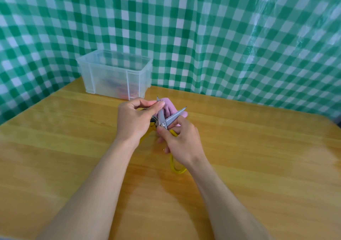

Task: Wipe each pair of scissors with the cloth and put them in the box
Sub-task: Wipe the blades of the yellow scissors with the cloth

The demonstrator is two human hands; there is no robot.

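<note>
Scissors (173, 116) | right hand (181, 144) grips handle | left fingers (156, 107) pinch cloth (168, 109) on blade

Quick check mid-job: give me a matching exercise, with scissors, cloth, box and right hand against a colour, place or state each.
1 scissors
2 cloth
3 box
4 right hand

A translucent, at the back of the table
B grips the scissors near the pivot
C pink, behind the blades
D blades spread, yellow handles

Pairs: 1-D, 2-C, 3-A, 4-B
</note>
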